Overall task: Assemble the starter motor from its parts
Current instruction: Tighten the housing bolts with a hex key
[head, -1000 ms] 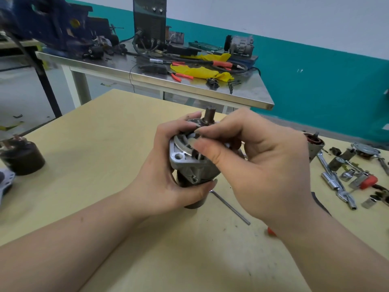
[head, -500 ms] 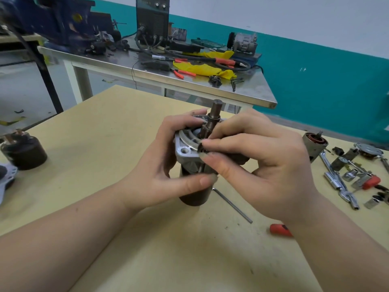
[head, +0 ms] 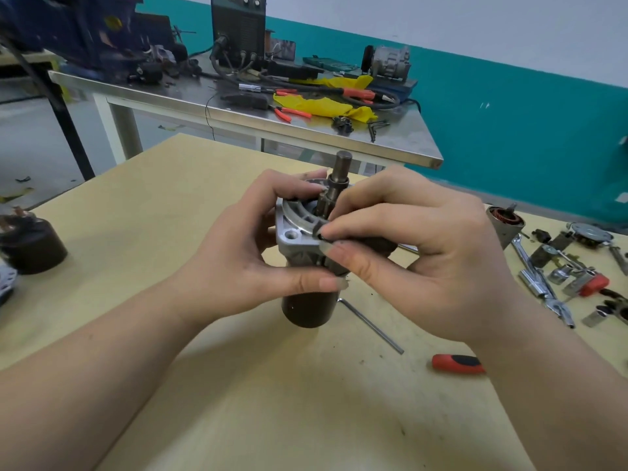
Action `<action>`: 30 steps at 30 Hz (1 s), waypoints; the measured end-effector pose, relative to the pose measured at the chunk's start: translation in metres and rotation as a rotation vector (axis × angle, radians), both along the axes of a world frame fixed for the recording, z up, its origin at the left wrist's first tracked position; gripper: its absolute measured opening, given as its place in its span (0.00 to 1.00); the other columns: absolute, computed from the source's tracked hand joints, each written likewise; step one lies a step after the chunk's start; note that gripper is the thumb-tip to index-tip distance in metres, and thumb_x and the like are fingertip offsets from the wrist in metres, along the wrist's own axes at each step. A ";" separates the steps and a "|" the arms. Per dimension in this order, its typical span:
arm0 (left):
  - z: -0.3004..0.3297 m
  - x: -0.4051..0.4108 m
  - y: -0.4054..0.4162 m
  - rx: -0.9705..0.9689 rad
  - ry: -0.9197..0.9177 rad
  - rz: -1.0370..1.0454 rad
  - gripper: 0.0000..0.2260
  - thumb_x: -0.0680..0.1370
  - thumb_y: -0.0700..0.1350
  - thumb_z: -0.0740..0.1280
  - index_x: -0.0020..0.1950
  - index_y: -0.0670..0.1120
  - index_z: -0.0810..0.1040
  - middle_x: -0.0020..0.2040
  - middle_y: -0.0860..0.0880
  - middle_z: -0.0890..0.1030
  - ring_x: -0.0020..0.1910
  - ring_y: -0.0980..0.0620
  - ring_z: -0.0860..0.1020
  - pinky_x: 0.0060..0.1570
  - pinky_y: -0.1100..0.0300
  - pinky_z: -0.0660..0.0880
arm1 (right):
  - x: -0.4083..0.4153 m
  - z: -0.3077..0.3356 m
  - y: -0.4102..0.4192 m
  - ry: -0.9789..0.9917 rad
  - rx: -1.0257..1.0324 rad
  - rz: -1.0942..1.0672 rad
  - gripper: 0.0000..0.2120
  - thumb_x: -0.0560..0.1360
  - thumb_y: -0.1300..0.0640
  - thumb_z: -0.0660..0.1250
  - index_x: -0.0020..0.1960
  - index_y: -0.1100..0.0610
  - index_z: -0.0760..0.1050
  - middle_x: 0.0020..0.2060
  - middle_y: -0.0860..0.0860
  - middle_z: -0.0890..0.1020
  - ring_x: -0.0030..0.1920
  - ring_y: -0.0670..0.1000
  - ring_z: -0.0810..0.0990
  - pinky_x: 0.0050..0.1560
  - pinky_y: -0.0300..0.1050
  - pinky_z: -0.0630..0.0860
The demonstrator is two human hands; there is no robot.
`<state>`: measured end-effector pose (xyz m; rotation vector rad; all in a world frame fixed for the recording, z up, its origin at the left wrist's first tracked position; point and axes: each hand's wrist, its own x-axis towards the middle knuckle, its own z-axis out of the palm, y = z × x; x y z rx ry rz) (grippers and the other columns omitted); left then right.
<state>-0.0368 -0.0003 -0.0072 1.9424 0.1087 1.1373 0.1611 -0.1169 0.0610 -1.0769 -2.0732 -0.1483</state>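
The starter motor [head: 306, 309] stands upright on the wooden table [head: 170, 205], dark cylinder below, silver aluminium end housing [head: 294, 229] on top, and a steel shaft [head: 341, 171] sticking up. My left hand [head: 251, 253] grips the housing from the left, thumb across its front. My right hand [head: 428, 256] comes in from the right and pinches a small dark part [head: 321, 232] at the housing's rim beside the shaft. What lies under my right palm is hidden.
A thin metal rod [head: 372, 326] and a red-handled screwdriver [head: 457, 364] lie at the front right. Wrenches, sockets and small parts [head: 557, 277] and a copper-wound part [head: 504, 222] lie at the right. A black cylinder [head: 32, 246] stands at the left. A cluttered steel bench [head: 258, 100] stands behind.
The motor has been stood more upright, so the shaft shows higher above the housing. My right hand's fingers have shifted from over the housing top to its right rim.
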 end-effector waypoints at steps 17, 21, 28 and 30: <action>0.011 -0.008 0.003 -0.089 0.048 -0.106 0.29 0.73 0.55 0.81 0.68 0.52 0.72 0.78 0.52 0.76 0.77 0.46 0.76 0.69 0.55 0.77 | 0.056 0.017 0.011 0.273 -0.479 -0.473 0.13 0.81 0.47 0.68 0.41 0.49 0.83 0.33 0.47 0.85 0.33 0.47 0.81 0.32 0.43 0.73; 0.011 -0.011 0.004 -0.072 0.094 -0.105 0.31 0.72 0.48 0.83 0.70 0.53 0.71 0.73 0.58 0.78 0.71 0.49 0.80 0.65 0.59 0.79 | 0.026 -0.017 0.018 -0.404 -0.993 -0.638 0.18 0.71 0.34 0.71 0.46 0.49 0.82 0.40 0.46 0.84 0.42 0.48 0.84 0.42 0.48 0.84; 0.012 -0.006 0.002 -0.125 0.037 -0.104 0.29 0.71 0.56 0.82 0.67 0.54 0.74 0.77 0.50 0.76 0.76 0.46 0.76 0.69 0.56 0.78 | 0.009 -0.051 0.028 -0.568 -0.943 -0.718 0.03 0.72 0.58 0.64 0.42 0.52 0.71 0.40 0.50 0.74 0.37 0.50 0.76 0.31 0.44 0.73; 0.014 -0.010 0.003 -0.137 0.054 -0.130 0.27 0.72 0.55 0.82 0.67 0.59 0.76 0.76 0.53 0.77 0.73 0.47 0.79 0.66 0.57 0.79 | 0.012 -0.048 0.031 -0.499 -0.979 -0.724 0.04 0.71 0.57 0.67 0.45 0.52 0.74 0.40 0.51 0.77 0.38 0.52 0.79 0.33 0.46 0.77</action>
